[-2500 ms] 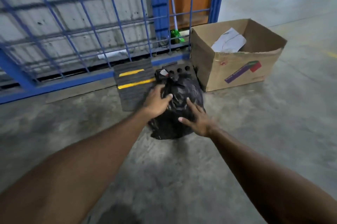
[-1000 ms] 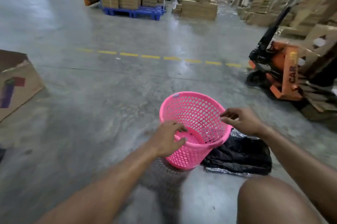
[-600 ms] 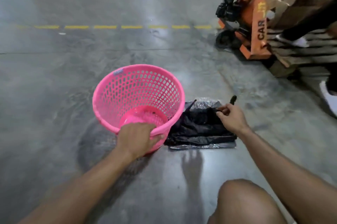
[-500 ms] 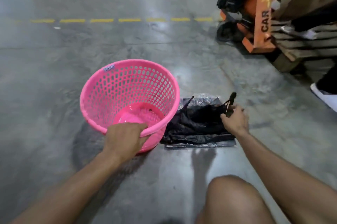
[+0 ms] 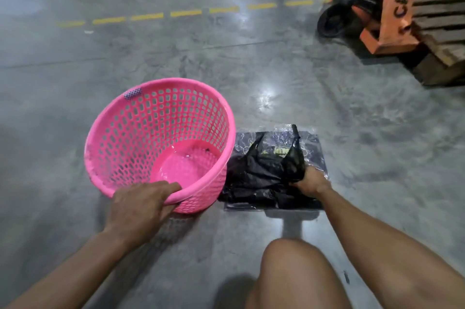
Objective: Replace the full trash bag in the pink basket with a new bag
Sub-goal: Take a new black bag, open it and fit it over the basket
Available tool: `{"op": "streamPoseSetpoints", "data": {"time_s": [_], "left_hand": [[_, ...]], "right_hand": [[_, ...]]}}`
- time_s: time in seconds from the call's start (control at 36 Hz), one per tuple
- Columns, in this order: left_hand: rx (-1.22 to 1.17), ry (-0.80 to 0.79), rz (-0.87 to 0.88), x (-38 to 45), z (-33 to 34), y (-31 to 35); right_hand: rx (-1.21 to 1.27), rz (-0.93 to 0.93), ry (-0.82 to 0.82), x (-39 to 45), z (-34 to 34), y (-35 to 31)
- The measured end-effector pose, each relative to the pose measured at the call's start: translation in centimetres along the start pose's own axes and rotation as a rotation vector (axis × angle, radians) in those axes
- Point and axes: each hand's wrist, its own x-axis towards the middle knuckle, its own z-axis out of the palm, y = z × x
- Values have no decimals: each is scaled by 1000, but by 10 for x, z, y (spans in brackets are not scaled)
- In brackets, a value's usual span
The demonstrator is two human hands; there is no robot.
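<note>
The pink basket (image 5: 120, 130) stands on the concrete floor, tilted toward me, with no bag inside it. My left hand (image 5: 139, 204) grips its near rim. Just right of the basket lies a clear packet of black trash bags (image 5: 314, 147). One new black bag (image 5: 266, 170) is partly pulled up out of the packet, its handles sticking upward. My right hand (image 5: 310, 181) is closed on that bag's lower right part. The full trash bag is out of view.
An orange pallet jack (image 5: 387, 16) with a wooden pallet (image 5: 442, 39) stands at the far right. A dashed yellow line (image 5: 186, 12) crosses the floor beyond the basket. My bent knee (image 5: 294, 271) is at the bottom, right of centre.
I turned from the full black bag by the cardboard box to the basket. My left hand took the basket's rim and tilted it; my right hand closed on a new bag from the packet.
</note>
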Motion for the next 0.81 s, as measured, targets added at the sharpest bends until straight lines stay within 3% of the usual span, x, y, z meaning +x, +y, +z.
{"op": "streamPoseSetpoints", "data": {"time_s": [0.42, 0.53, 0.67, 0.81], "left_hand": [[-51, 73, -6, -6, 0, -1], [-35, 99, -37, -6, 0, 2], [-61, -10, -76, 1, 10, 8], [-280, -32, -91, 6, -10, 13]], "right_hand": [[99, 52, 122, -34, -34, 1], [177, 18, 225, -62, -74, -6], [261, -103, 375, -113, -142, -29], [261, -241, 542, -180, -207, -76]]}}
